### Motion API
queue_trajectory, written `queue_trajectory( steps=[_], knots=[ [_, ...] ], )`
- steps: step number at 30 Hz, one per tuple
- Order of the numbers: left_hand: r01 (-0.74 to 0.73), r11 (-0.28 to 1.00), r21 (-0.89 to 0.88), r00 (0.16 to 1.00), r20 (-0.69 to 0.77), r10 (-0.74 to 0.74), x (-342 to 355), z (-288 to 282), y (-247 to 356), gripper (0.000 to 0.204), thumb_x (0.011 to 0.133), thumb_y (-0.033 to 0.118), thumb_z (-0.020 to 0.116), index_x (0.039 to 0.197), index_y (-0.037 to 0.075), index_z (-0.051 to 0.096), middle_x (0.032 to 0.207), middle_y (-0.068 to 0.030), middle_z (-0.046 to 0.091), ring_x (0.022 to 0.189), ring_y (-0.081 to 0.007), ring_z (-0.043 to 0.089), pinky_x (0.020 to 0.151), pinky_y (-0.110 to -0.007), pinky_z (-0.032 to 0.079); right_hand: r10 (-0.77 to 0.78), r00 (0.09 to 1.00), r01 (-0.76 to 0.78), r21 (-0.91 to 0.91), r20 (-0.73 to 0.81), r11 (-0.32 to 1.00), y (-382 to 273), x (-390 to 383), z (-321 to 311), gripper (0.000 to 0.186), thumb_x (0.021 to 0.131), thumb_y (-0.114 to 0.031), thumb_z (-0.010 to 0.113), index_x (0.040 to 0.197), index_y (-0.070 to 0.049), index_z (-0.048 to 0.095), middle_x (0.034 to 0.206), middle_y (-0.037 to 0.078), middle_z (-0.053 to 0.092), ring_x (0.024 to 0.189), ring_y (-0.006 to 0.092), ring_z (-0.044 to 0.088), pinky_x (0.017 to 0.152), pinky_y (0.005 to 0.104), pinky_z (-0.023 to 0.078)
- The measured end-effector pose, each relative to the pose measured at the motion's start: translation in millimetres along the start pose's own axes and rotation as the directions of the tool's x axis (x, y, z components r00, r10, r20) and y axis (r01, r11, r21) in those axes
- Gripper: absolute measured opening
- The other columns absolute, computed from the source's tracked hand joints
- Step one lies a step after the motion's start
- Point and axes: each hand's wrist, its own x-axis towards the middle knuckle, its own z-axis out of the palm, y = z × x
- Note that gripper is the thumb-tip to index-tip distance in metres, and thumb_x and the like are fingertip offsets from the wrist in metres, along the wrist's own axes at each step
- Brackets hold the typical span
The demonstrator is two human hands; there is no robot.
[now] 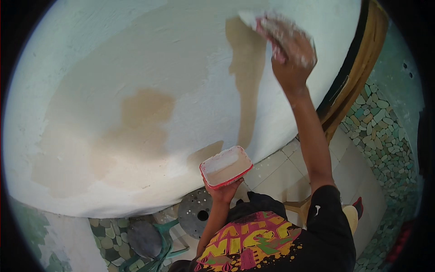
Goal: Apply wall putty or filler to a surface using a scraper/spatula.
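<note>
My left hand point(222, 189) grips a rectangular tub point(233, 182) with a red rim from below. Whitish paste lies in the tub and smears its inner walls. Up at the far right, my raised right hand point(292, 43) is closed around a putty knife point(248, 19), blurred by motion. Its pale blade is against or very near the curved white wall point(190, 95); the exact contact cannot be made out. Reddish parts of its handle show between the fingers. White paste coats those fingers. A tan shadow of arm and tool falls on the wall.
Broad beige-grey patches mark the wall. Brown wooden trim point(353, 86) curves along its right edge. Below stand a round grey stool top point(194, 213) with holes and a green chair frame point(166, 235). Pale tiles point(272, 170) and pebble paving point(380, 131) cover the floor.
</note>
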Motion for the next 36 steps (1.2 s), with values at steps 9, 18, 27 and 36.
queue_trajectory(
  steps=[9,18,27,36],
  knots=[
    [0.044,0.998,-0.045,0.998,-0.035,-0.045,11.3,-8.4,0.7,0.079,0.1,0.074,0.04,0.161,0.024,0.041,0.166,-0.016,0.041,0.144,-0.0505,0.047,0.101,-0.071,0.051,0.183,0.966,-0.176,-0.052,0.185,0.983,-13.3,-80.4,-10.8,0.029,0.082,-0.019,0.084,0.111,-0.024,0.083,0.112,0.0,0.08,0.095,0.0209,0.075,0.077,0.0357,0.054],
    [0.036,0.999,-0.036,0.999,0.007,-0.035,29.4,-7.7,1.2,0.077,0.101,0.073,0.04,0.162,0.026,0.04,0.167,-0.0149,0.039,0.146,-0.0504,0.045,0.103,-0.072,0.05,0.088,0.996,-0.088,0.019,-0.025,0.996,45.7,-9.6,-2.3,0.029,0.085,-0.013,0.078,0.114,-0.02,0.082,0.114,0.004,0.08,0.105,0.0259,0.075,0.091,0.0386,0.054],
    [0.056,0.997,-0.045,0.998,0.039,-0.054,42.1,2.3,-11.3,0.075,0.1,0.073,0.04,0.161,0.029,0.041,0.169,-0.0122,0.038,0.148,-0.0501,0.043,0.104,-0.074,0.046,0.202,0.971,-0.19,-0.103,0.129,0.976,19.4,-64.5,-11.4,0.033,0.085,-0.006,0.08,0.116,-0.019,0.082,0.112,0.004,0.081,0.105,0.0268,0.075,0.093,0.0376,0.056],
    [0.052,0.999,-0.001,0.996,0.073,-0.051,58.7,-4.1,-21.5,0.082,0.1,0.074,0.043,0.165,0.026,0.034,0.169,-0.0172,0.035,0.15,-0.0525,0.039,0.106,-0.071,0.049,0.132,0.991,-0.131,-0.049,0.021,0.99,75.3,-5.3,-6.8,0.033,0.078,-0.014,0.083,0.11,-0.018,0.081,0.105,0.005,0.077,0.097,0.0311,0.072,0.084,0.0435,0.054]
  ],
)
